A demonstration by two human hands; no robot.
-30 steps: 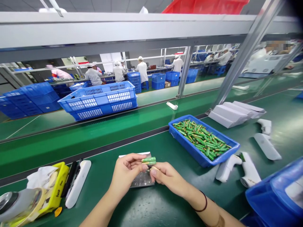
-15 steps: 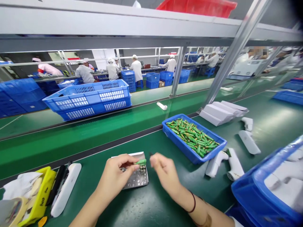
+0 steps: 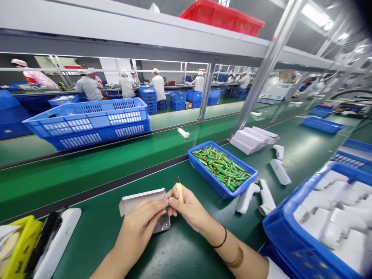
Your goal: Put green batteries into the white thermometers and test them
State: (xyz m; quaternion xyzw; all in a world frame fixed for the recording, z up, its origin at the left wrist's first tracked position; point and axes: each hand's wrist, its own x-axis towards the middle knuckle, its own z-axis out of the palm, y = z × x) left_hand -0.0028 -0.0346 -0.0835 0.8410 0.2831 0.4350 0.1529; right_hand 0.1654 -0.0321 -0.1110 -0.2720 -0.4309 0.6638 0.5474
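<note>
Right hand (image 3: 188,209): grip pinched on small pale-handled tool (image 3: 179,190), tip up.
Left hand (image 3: 139,228): fingers curled together over metal tray (image 3: 162,224); what they hold is hidden.

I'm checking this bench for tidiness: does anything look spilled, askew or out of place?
Nothing looks spilled or damaged. The green batteries lie jumbled but all inside their blue tray. A few white device housings lie loose at odd angles on the green mat beside it. One small white part sits alone on the conveyor belt.

Battery tray (image 3: 200,170) right of hands; crate (image 3: 87,122) behind, on conveyor (image 3: 87,166).
</note>
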